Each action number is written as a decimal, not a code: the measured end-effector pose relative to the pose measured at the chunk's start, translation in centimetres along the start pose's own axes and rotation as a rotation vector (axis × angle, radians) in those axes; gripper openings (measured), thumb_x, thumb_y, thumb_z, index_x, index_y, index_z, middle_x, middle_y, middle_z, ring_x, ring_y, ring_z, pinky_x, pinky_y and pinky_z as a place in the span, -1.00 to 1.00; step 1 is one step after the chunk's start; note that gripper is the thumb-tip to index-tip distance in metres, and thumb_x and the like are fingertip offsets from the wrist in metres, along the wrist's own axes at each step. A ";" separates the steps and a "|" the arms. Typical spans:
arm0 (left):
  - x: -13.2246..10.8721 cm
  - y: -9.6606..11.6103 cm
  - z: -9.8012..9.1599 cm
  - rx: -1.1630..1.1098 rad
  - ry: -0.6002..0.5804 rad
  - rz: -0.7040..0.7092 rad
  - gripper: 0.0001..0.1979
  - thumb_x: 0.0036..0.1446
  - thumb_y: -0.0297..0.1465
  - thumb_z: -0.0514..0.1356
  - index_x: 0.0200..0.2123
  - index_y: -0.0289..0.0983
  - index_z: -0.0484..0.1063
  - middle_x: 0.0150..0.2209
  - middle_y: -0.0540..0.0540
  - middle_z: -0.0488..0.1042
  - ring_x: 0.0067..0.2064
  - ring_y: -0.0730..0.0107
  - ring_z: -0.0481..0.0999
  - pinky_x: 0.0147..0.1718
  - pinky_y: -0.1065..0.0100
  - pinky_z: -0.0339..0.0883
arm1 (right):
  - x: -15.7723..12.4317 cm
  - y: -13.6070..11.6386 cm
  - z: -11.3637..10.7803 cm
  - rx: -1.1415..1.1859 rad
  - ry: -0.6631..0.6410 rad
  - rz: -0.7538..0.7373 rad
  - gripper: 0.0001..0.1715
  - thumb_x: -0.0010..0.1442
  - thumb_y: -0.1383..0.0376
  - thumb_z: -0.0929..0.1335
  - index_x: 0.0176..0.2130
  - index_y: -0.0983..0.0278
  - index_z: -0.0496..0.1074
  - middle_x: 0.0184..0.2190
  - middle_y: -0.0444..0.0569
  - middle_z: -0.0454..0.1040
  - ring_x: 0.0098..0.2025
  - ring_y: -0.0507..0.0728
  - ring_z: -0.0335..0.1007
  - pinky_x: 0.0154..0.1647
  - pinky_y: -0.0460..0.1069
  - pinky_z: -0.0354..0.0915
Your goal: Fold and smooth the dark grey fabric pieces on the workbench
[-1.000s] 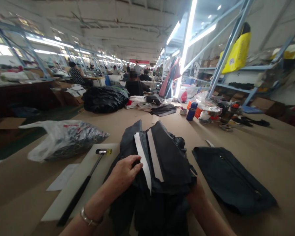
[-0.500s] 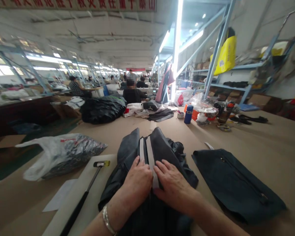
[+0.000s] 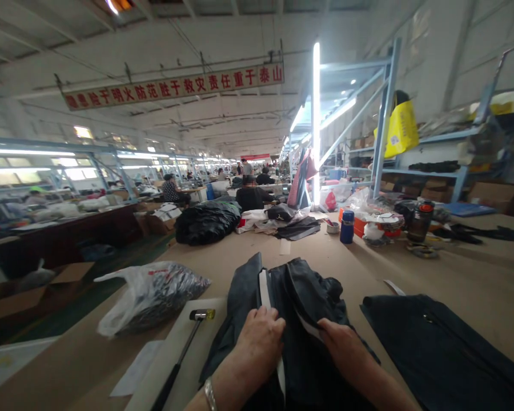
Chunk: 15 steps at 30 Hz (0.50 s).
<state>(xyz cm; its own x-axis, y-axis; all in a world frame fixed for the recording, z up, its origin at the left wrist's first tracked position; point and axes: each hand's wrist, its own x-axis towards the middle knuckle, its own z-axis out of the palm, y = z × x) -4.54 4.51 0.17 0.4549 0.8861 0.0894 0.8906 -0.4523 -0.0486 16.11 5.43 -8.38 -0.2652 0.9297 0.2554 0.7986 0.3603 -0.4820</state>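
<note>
A dark fabric piece (image 3: 295, 297) with two white strips (image 3: 264, 288) lies bunched on the brown table (image 3: 223, 257) in front of me. My left hand (image 3: 259, 342) presses on it beside the left white strip, fingers curled over the cloth. My right hand (image 3: 340, 345) grips a fold of the same dark fabric at its right side, lifting an edge with the second white strip. A bracelet shows on my left wrist.
A hammer (image 3: 184, 354) lies on a pale board at my left. A plastic bag of dark parts (image 3: 154, 294) sits further left. Another dark fabric piece (image 3: 445, 348) lies at right. Bottles and clutter (image 3: 381, 225) stand behind; people work at far tables.
The camera has tilted upward. My right hand went from pressing flat on the white strips to gripping and raising a fold, so the two strips have spread apart.
</note>
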 end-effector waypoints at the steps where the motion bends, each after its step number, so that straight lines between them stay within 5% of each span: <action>1: 0.2 0.2 -0.1 -0.022 0.021 -0.001 -0.68 0.04 -0.46 0.14 -0.09 -0.27 0.44 -0.02 -0.19 0.44 0.05 0.03 0.38 0.03 0.01 0.27 | 0.0 0.3 -1.1 -0.009 0.036 0.003 -0.55 0.32 0.33 0.05 -0.09 0.31 0.42 -0.20 0.10 0.54 -0.13 0.20 0.49 -0.13 0.06 0.36; 4: 0.8 0.9 -0.6 -0.104 0.124 -0.031 -0.26 0.00 -0.47 0.21 0.27 -0.22 0.08 0.28 -0.21 0.12 0.26 -0.07 0.13 0.20 -0.01 0.10 | -0.7 0.2 -5.0 -0.085 0.129 -0.078 -0.58 0.34 0.33 0.06 -0.05 0.23 0.40 -0.11 0.05 0.51 -0.10 0.16 0.47 -0.13 0.04 0.35; 6: 0.9 1.6 -1.5 -0.134 0.207 -0.032 -0.18 0.01 -0.48 0.20 0.32 -0.15 -0.06 0.35 -0.19 -0.07 0.32 -0.12 -0.04 0.23 -0.06 0.02 | -1.5 -0.8 -7.5 -0.176 0.186 -0.182 -0.61 0.31 0.40 0.09 -0.08 0.20 0.40 -0.15 0.00 0.50 -0.14 0.13 0.47 -0.18 0.01 0.35; 8: 0.9 2.3 -2.6 -0.140 0.296 0.008 -0.27 0.06 -0.47 0.17 0.29 -0.11 0.00 0.34 -0.16 -0.04 0.33 -0.14 -0.07 0.24 -0.12 -0.04 | -2.3 -2.0 -9.7 -0.275 0.276 -0.325 -0.62 0.26 0.47 0.13 -0.12 0.19 0.41 -0.25 -0.05 0.49 -0.23 0.11 0.46 -0.23 -0.01 0.33; 11: 0.8 3.3 -4.0 -0.141 0.449 0.110 -0.62 0.23 -0.37 0.06 0.12 -0.11 0.25 0.17 -0.08 0.30 0.24 -0.03 0.14 0.22 -0.14 -0.08 | -3.1 -3.2 -12.1 -0.378 0.470 -0.517 -0.69 0.26 0.45 0.15 -0.15 0.20 0.38 -0.31 -0.07 0.45 -0.29 0.09 0.40 -0.20 0.00 0.26; 15: 0.8 3.8 -5.4 -0.152 0.433 0.202 -0.80 0.29 -0.35 -0.03 -0.26 -0.23 0.37 -0.29 -0.06 0.50 -0.21 0.25 0.46 -0.13 0.17 0.28 | -3.1 -3.1 -14.5 -0.449 0.634 -0.572 -0.75 0.28 0.35 0.18 -0.11 0.21 0.37 -0.21 -0.01 0.42 -0.13 0.15 0.32 -0.02 0.10 0.17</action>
<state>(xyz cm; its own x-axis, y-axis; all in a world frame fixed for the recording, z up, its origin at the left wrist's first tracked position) -0.75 2.90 5.47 0.5491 0.6700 0.4997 0.7601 -0.6489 0.0347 22.29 0.31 4.41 -0.4423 0.3609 0.8211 0.8064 0.5608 0.1878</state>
